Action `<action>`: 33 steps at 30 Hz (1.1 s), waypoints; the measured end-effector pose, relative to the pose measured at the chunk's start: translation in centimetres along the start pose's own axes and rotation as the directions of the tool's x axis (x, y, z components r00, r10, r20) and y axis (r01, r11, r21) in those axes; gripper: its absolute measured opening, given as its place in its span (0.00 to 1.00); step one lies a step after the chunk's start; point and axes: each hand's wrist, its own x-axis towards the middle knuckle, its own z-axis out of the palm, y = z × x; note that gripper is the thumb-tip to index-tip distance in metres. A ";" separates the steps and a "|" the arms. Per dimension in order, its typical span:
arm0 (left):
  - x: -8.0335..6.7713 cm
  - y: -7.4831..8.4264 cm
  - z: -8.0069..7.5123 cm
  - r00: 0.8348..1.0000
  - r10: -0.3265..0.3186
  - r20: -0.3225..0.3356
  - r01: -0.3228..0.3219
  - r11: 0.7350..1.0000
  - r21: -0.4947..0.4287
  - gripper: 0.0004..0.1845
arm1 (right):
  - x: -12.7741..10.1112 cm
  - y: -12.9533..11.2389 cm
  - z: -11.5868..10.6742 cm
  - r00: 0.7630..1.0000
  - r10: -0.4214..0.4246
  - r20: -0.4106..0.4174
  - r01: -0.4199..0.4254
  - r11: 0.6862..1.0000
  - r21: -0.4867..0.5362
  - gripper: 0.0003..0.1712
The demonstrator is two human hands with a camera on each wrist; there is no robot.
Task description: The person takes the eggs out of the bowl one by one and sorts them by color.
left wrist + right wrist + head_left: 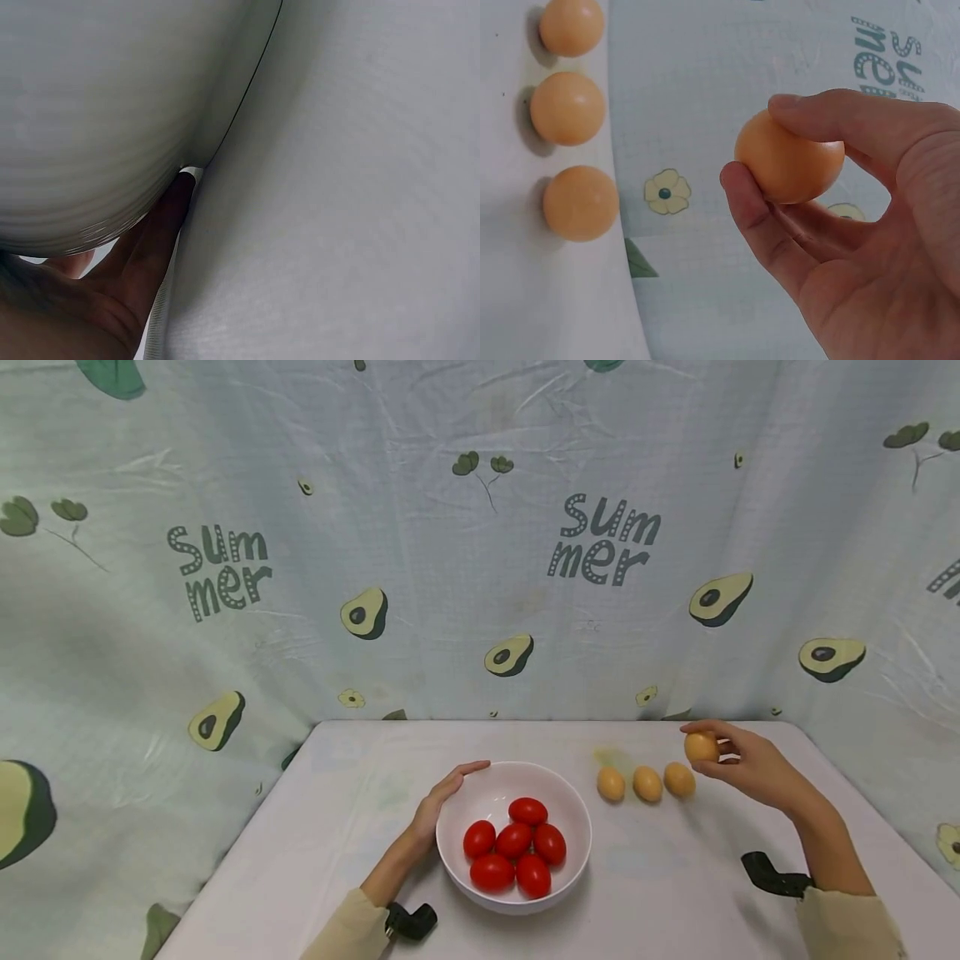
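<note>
My right hand (761, 770) pinches a brown egg (701, 747) between thumb and fingertips, raised over the table's far right part. In the right wrist view the held egg (784, 165) shows smooth and whole. Just left of that hand, three more brown eggs (647, 784) lie in a short row on the table. My left hand (431, 806) rests along the left outer side of a white bowl (480, 792), fingers extended near its rim. Inside the bowl lie several smooth red ovals (513, 841) like plum tomatoes. The left wrist view shows mostly the bowl's outer wall (97, 112) above the fingers.
A white cloth covers the table (637, 893), with a pale yellow stain (612, 757) behind the eggs. Beyond the far edge hangs a curtain (427, 552) printed with avocados and lettering. Each wrist carries a black camera mount (772, 877).
</note>
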 end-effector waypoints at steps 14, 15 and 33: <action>-0.1 0.1 -0.2 1.000 0.004 0.000 -0.004 1.000 0.003 0.30 | 0.4 3.3 0.7 0.986 0.165 -0.010 -0.165 0.986 -0.004 0.33; -0.1 0.1 -0.2 1.000 0.004 -0.001 -0.004 1.000 0.003 0.30 | 0.4 3.6 0.8 0.984 0.179 -0.016 -0.180 0.984 -0.012 0.33; 0.1 0.2 0.0 1.000 -0.007 0.001 0.007 1.000 0.014 0.30 | 0.1 8.0 2.7 0.927 0.374 -0.028 -0.373 0.927 0.038 0.40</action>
